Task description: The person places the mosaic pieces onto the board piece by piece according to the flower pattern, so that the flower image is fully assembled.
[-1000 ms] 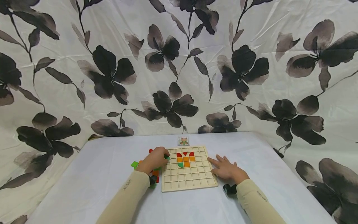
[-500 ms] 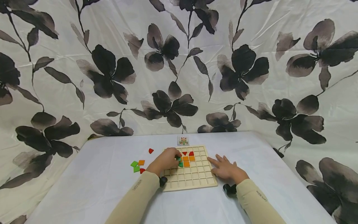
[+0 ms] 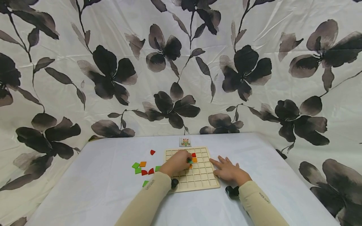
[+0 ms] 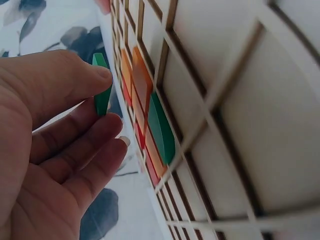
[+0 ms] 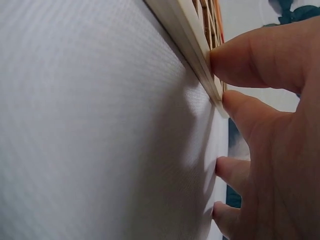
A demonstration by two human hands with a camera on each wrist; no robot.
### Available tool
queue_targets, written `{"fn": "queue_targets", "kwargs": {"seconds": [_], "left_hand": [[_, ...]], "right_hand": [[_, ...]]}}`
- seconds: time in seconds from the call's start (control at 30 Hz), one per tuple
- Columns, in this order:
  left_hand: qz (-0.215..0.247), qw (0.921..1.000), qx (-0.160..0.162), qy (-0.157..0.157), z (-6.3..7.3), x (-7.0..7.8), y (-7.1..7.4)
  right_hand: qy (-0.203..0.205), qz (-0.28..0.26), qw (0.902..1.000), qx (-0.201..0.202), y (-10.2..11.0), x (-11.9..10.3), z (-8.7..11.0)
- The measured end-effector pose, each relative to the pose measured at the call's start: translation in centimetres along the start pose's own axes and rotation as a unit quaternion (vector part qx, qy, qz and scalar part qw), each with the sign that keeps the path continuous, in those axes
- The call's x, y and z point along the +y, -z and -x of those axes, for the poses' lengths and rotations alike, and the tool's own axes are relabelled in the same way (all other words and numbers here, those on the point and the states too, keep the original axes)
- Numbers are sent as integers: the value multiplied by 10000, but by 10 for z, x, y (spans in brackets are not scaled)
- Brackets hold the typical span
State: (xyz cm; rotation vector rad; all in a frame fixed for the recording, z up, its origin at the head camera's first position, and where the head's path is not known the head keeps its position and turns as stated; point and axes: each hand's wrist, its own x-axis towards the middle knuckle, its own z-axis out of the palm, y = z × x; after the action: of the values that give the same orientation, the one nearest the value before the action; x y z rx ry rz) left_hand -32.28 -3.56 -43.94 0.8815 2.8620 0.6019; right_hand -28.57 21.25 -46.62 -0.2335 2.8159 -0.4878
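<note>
Over the upper part of the wooden grid board (image 3: 198, 183), my left hand (image 3: 178, 161) pinches a small green tile (image 4: 102, 103) between thumb and fingers. In the left wrist view the tile is edge-on, beside the grid. Below it in the cells lie a green rounded tile (image 4: 161, 130), orange tiles (image 4: 142, 75) and red ones; the left hand covers most of these in the head view, though a red tile (image 3: 193, 155) shows past it. My right hand (image 3: 229, 171) lies with spread fingers at the board's right side, thumb and index fingertip touching its edge (image 5: 192, 45).
Left of the board lie loose tiles: a red one (image 3: 152, 152) at the back, an orange one (image 3: 143, 164), several green ones (image 3: 138, 170) and two more red ones (image 3: 144, 172). A small pattern card (image 3: 185, 142) stands behind the board, before a floral cloth (image 3: 169, 110).
The left hand has moved right from the board's left edge to over the placed tiles, carrying the green tile. Loose tiles at the left are uncovered. The right hand has stayed still.
</note>
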Motion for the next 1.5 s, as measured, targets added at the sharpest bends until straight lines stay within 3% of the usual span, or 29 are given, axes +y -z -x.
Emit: {"fn": "queue_targets", "kwargs": {"seconds": [0.33, 0.83, 1.13, 1.27, 1.4, 1.5], "left_hand": [[-351, 9990, -207, -160, -12, 8, -12], [-757, 9961, -401, -186, -10, 19, -12], [-833, 9959, -352, -74, -10, 16, -15], [-865, 9957, -287, -194, -9, 14, -14], [-837, 9959, -151, -301, -4, 12, -12], [-653, 9977, -89, -159, 2, 8, -8]], "right_hand": [[56, 33, 10000, 32, 1, 0, 1], [100, 60, 9999, 104, 1, 1, 2], [110, 44, 9999, 93, 0, 1, 2], [133, 72, 9998, 106, 1, 0, 2], [98, 63, 9999, 92, 1, 0, 2], [64, 34, 9999, 87, 2, -1, 3]]}}
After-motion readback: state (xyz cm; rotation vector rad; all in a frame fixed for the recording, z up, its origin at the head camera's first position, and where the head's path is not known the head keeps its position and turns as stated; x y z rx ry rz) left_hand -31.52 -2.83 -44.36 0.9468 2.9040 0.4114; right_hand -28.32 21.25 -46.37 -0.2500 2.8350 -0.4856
